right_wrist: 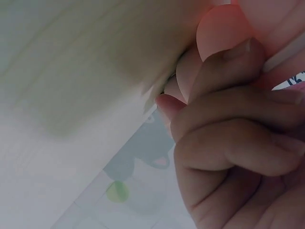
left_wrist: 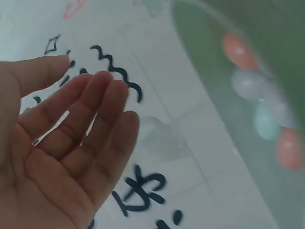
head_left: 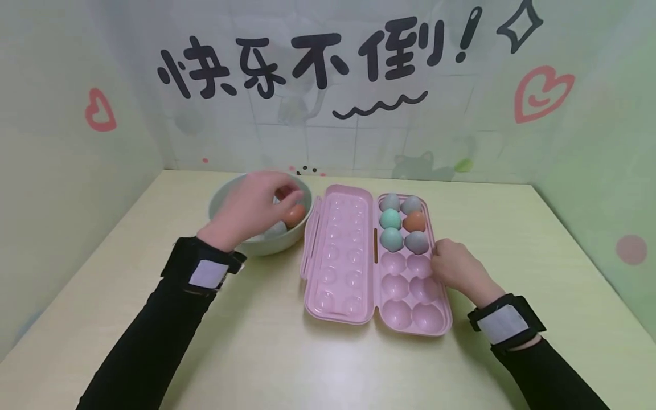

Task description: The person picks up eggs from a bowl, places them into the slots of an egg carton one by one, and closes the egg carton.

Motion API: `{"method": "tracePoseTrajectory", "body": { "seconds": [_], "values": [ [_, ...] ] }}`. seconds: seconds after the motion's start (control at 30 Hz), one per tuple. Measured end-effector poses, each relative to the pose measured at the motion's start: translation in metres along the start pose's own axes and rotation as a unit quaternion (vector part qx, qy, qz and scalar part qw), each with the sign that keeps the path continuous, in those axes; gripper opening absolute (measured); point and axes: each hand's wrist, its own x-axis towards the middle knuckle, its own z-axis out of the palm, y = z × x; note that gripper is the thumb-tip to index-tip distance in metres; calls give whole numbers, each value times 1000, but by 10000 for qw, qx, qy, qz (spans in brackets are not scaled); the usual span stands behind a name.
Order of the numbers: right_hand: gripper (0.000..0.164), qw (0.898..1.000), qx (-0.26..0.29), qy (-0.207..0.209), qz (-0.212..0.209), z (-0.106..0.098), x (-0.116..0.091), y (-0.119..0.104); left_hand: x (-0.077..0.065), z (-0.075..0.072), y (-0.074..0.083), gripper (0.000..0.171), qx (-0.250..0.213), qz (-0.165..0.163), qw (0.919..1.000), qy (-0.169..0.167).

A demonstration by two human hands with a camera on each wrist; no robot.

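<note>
Now, your left hand (head_left: 254,206): it is above the pale bowl (head_left: 274,246), fingers loosely bent, thumb apart; it has hold of nothing; an orange egg (head_left: 295,217) lies inside the bowl, at about 4 o'clock from this hand.
Your right hand (head_left: 458,267): its fingers are curled upon the edge of the pink carton (head_left: 340,287) and hold it, at the carton's 3 o'clock.
Pink carton: it lies opened before you, lid toward 9 o'clock; three grey eggs (head_left: 417,243), two teal eggs (head_left: 390,218) and one brown egg (head_left: 415,221) sit toward 12 o'clock.
Pale bowl: it stands at the carton's 10 o'clock.
</note>
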Motion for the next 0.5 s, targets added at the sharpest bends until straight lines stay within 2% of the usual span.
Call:
{"method": "tracePoseTrajectory", "body": {
  "seconds": [0.1,0.23,0.33,0.5],
  "values": [
    [24,10000,-30,3,-39,1,1,-2,-16,1,-20,18,-9,-185,9998,26],
    [26,10000,8,-31,-54,1,0,-3,-27,7,-39,16,116,-213,9996,122],
    [26,9999,54,-100,-36,-2,0,-1,-28,10,-48,13,172,-189,9994,244],
    [23,9999,16,-151,-57,-2,1,0,-28,16,-56,14,193,-361,9987,314]
  ]
}}
